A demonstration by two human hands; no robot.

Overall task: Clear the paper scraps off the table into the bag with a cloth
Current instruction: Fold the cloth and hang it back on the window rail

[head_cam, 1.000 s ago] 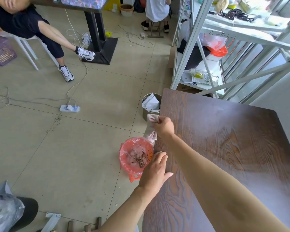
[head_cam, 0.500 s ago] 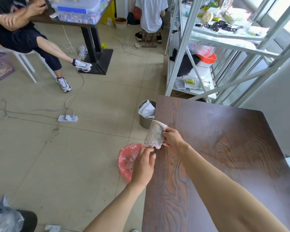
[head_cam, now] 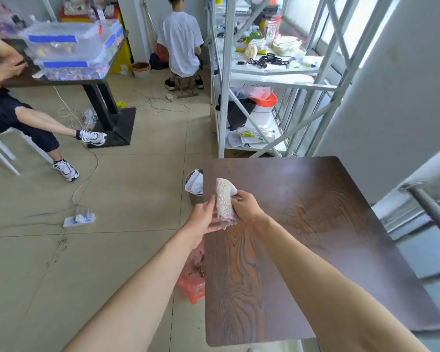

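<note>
Far to the left of the grip, a white power strip [head_cam: 79, 219] is lying on the tiled floor. Nearer, just left of the table edge, the left hand [head_cam: 205, 219] is being held with its fingers [head_cam: 208, 203] closed lightly against the left side of the cloth [head_cam: 224, 203]. Below that hand and under its forearm, the red bag [head_cam: 192, 285] is being partly hidden at the table's left edge; brown scraps [head_cam: 200, 268] are showing inside it. Beyond the hands, a metal bin [head_cam: 194, 186] with white paper in it is standing on the floor, touching or nearly touching the table edge. The cloth, pale and knitted with a pinkish lower hem, is being held upright between both hands, just above the dark wooden table [head_cam: 315, 237], close to its left edge. To the right of the cloth, the right hand [head_cam: 247, 207] is being kept closed on it, thumb and fingers pinching its right side. The tabletop to the right of the grip is lying bare of scraps where it is visible.
</note>
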